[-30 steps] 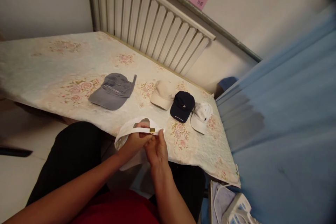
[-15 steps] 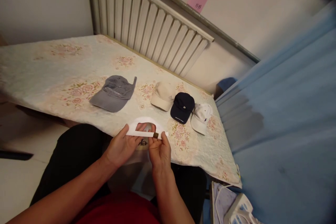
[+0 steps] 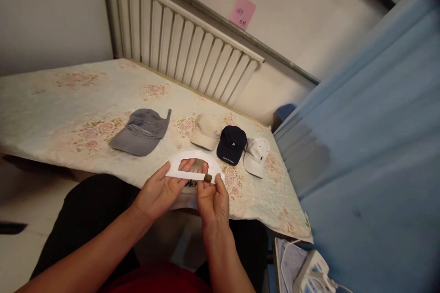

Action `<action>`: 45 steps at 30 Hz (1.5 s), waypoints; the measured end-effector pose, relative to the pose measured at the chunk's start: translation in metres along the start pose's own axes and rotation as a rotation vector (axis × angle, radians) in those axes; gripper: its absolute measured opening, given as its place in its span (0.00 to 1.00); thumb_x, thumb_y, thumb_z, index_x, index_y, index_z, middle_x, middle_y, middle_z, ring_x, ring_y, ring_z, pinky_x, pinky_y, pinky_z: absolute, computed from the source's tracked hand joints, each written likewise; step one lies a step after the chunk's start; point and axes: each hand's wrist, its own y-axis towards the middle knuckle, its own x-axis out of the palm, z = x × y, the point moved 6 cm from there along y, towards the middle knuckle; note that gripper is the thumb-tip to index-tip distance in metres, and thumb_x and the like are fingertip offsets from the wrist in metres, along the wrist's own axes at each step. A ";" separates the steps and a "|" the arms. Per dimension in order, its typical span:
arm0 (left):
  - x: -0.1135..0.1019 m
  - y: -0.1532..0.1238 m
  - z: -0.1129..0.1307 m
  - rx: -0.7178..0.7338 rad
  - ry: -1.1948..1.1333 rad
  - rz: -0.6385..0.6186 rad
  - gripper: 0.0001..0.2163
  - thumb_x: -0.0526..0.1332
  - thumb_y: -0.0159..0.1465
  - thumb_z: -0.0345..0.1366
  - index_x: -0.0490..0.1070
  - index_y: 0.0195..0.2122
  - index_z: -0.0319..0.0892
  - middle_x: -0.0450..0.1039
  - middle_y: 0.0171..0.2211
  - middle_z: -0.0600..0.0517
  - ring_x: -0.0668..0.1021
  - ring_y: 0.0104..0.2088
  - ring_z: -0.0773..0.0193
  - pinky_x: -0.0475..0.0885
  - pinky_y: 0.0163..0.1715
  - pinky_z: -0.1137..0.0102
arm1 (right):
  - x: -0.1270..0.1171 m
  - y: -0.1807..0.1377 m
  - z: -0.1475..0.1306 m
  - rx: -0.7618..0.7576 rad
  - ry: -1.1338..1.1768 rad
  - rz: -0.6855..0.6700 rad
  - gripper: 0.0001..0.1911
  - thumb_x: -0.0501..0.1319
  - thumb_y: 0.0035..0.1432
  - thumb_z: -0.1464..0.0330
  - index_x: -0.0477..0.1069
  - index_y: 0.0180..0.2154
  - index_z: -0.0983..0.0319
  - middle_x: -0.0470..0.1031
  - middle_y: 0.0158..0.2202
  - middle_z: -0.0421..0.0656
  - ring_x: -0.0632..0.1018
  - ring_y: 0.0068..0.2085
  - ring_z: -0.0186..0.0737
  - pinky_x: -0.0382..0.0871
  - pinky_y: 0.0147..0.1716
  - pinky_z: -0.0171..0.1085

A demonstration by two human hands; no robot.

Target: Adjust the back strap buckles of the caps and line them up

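Note:
A white baseball cap (image 3: pixel 215 165) is held up over the near edge of the bed, its back opening and strap facing me. The strap carries a brown buckle (image 3: pixel 208 177) toward its right end. My left hand (image 3: pixel 161 187) grips the cap's left side between thumb and fingers. On the right side, my right hand (image 3: pixel 213 197) pinches the strap end near the buckle. Some fingers of both hands show through the opening. Beyond lie a grey cap (image 3: pixel 140 132), a beige cap (image 3: pixel 205 132), a navy cap (image 3: pixel 232 144) and another white cap (image 3: pixel 257 156).
The caps lie on a flowered bedcover (image 3: pixel 103 96). A white radiator (image 3: pixel 178 36) and a wall with a pink note (image 3: pixel 242 12) stand behind. Blue curtains (image 3: pixel 364 137) hang on the right. A white plastic device with a cord (image 3: pixel 314 274) sits at lower right.
My view has shifted slightly, so the bed and radiator sit lower and further left. The held cap is tilted a little more, its strap sloping down to the right. Both hands keep their hold.

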 end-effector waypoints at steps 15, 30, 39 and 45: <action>0.038 0.000 -0.031 0.181 0.603 -0.207 0.17 0.66 0.54 0.30 0.73 0.47 0.40 0.77 0.42 0.48 0.77 0.47 0.59 0.67 0.51 0.68 | 0.021 0.002 -0.025 -0.182 -0.033 -0.069 0.14 0.60 0.56 0.67 0.68 0.45 0.63 0.78 0.43 0.47 0.78 0.47 0.40 0.69 0.53 0.46; 0.025 0.023 -0.038 0.198 0.673 -0.111 0.08 0.69 0.52 0.33 0.74 0.31 0.37 0.74 0.29 0.54 0.73 0.31 0.70 0.68 0.34 0.75 | 0.014 0.001 -0.022 -0.191 -0.235 -0.174 0.11 0.62 0.50 0.69 0.72 0.38 0.64 0.79 0.35 0.45 0.79 0.37 0.39 0.74 0.39 0.39; 0.014 0.029 -0.038 0.143 0.600 -0.050 0.07 0.68 0.53 0.33 0.74 0.29 0.36 0.74 0.29 0.53 0.74 0.31 0.70 0.68 0.32 0.75 | 0.014 0.003 -0.015 -0.190 -0.231 -0.175 0.10 0.60 0.47 0.73 0.73 0.35 0.63 0.78 0.31 0.42 0.77 0.33 0.35 0.71 0.31 0.33; 0.008 0.029 -0.038 0.152 0.593 -0.066 0.08 0.69 0.52 0.32 0.72 0.30 0.37 0.73 0.27 0.55 0.73 0.28 0.72 0.67 0.29 0.77 | 0.013 0.004 -0.010 -0.185 -0.275 -0.156 0.09 0.61 0.47 0.73 0.73 0.34 0.63 0.76 0.28 0.40 0.74 0.30 0.33 0.67 0.28 0.31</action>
